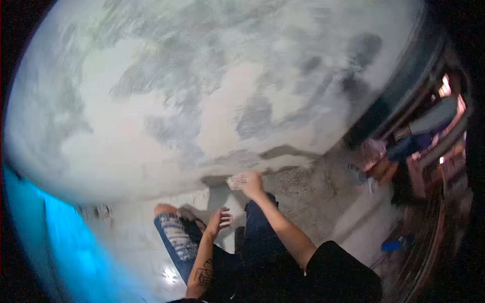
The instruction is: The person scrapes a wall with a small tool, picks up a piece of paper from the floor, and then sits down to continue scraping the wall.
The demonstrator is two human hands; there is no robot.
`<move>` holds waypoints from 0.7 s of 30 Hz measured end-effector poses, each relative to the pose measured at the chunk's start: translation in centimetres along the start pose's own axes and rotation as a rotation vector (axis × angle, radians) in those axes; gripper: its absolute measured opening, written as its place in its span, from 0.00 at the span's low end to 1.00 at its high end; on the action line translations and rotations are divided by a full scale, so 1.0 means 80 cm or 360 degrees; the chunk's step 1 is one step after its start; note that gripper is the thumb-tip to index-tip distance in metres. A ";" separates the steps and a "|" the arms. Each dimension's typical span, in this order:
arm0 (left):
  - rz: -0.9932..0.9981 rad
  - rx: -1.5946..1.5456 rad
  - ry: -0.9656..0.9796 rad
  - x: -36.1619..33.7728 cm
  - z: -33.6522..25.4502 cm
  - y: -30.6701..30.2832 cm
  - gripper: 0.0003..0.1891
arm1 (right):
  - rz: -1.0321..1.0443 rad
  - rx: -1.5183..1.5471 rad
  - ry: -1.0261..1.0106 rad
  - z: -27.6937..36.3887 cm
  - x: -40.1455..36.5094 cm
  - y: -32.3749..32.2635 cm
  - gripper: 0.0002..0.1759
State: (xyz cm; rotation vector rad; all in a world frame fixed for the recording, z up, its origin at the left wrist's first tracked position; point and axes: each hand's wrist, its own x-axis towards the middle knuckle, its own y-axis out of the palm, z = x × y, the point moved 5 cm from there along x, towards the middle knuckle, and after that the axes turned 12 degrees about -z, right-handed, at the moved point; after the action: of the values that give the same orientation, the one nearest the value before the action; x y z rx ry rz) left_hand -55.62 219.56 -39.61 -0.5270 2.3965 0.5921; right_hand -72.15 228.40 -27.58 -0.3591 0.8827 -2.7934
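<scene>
My right hand (252, 186) is closed on a small pale block (233, 183), pressed near the foot of the wall in front of me. What the block is made of is too blurred to tell. The wall (177, 111) is patchy white and grey, with smeared areas across it. My left hand (219, 221) hangs over my lap between my knees, fingers apart, touching nothing that I can see.
I sit on a pale, dusty floor (313, 202) with my knees bent. A dark vertical strip (374, 113) borders the wall on the right. Beyond it are blurred piled items and a small blue object (390, 246). Bright blue light falls at left.
</scene>
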 end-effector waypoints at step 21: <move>-0.0069 0.0068 -0.0123 -0.022 0.026 -0.016 0.24 | 0.0563 0.2047 0.1712 -0.047 -0.163 0.044 0.13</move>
State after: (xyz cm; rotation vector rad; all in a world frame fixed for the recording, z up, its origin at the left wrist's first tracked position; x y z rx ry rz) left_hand -52.70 219.96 -40.31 -0.5265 2.3136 0.5319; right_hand -60.41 230.88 -34.82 1.3545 -0.7980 -2.3984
